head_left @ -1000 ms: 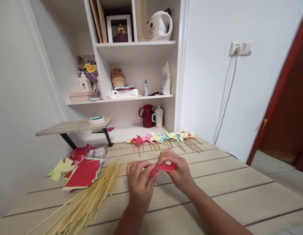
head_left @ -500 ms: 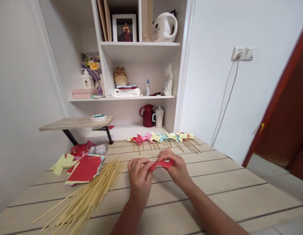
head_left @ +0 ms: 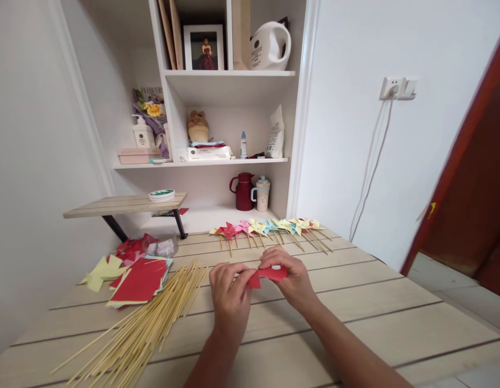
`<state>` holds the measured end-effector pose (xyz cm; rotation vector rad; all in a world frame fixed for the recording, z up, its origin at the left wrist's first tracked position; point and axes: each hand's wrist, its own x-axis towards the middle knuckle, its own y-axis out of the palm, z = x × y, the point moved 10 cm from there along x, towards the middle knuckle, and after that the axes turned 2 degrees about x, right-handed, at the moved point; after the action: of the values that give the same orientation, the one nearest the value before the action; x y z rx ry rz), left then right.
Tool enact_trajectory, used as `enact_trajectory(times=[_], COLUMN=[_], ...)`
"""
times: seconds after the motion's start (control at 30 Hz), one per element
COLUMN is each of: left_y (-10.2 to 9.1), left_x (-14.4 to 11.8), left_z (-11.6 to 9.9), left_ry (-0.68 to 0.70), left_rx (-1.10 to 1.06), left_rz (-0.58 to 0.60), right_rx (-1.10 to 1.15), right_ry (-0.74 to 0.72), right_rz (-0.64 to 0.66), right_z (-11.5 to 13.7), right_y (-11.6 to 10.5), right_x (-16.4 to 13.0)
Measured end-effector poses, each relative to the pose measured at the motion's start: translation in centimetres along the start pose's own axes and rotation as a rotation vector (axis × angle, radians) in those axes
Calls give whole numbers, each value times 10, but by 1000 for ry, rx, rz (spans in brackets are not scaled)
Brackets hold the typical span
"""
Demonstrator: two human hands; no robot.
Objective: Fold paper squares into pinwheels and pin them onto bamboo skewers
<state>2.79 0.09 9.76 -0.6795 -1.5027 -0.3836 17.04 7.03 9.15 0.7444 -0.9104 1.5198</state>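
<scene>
A piece of red paper (head_left: 272,273), curled in a loop, is held just above the table between my two hands. My left hand (head_left: 230,291) pinches its left end, where a flat corner hangs down below the thumb. The looped right side is gripped by my right hand (head_left: 289,275), fingers bent over the top. Beyond my hands lies a row of paper pinwheels (head_left: 258,227) on sticks, in red, pink, yellow and blue. To the left of my left hand is a loose pile of thin wooden sticks (head_left: 153,318).
A stack of coloured paper sheets (head_left: 140,280) lies at the left, with a yellow cut piece (head_left: 103,272) and a clear plastic bag (head_left: 163,248) beside it. A small raised stand (head_left: 124,203) is behind them. Shelves with a red jug (head_left: 244,193) and a cup (head_left: 262,195) back the table.
The red paper has turned a little between my fingers; a flat corner now shows under my left thumb. Both hands stay in nearly the same place.
</scene>
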Motion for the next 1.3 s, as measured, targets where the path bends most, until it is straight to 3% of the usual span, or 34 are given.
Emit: enact_trajectory(times=[0.27,0.43,0.53,0.67,0.77,0.83,0.9,1.0,1.07,1.17,1.3], left_y=[2,5,6,1,-3,-6,-13,-32,-42,-57,-67], left_x=[-1,-4,-11,-32,-44,-45,-40,-40,-47,-60,-78], left_z=[-1,4,27,73,89,88,78,68,75,94,103], left_ry=[-33,-126,-326,-719,-890,-882,-726,-427,-339,-348,-415], left_rx=[-21,-106,-204,-266,-264,-248,-157,249,495,715,839], left_rz=[12,75,66,-94,-101,-2,154,390,544,746,961], right_rx=[-71,-15,92,222,311,359,388,392,387,383,383], right_ry=[-20,58,184,324,373,382,387,394,402,423,457], right_rz=[26,-3,-128,-366,-475,-504,-508,-484,-457,-429,-436], right_z=[4,-9,-31,-61,-75,-80,-81,-78,-76,-76,-81], right_y=[-2,-11,-29,-58,-69,-70,-69,-62,-57,-52,-51], right_x=[-1,-1,-3,-13,-18,-19,-19,-17,-17,-17,-22])
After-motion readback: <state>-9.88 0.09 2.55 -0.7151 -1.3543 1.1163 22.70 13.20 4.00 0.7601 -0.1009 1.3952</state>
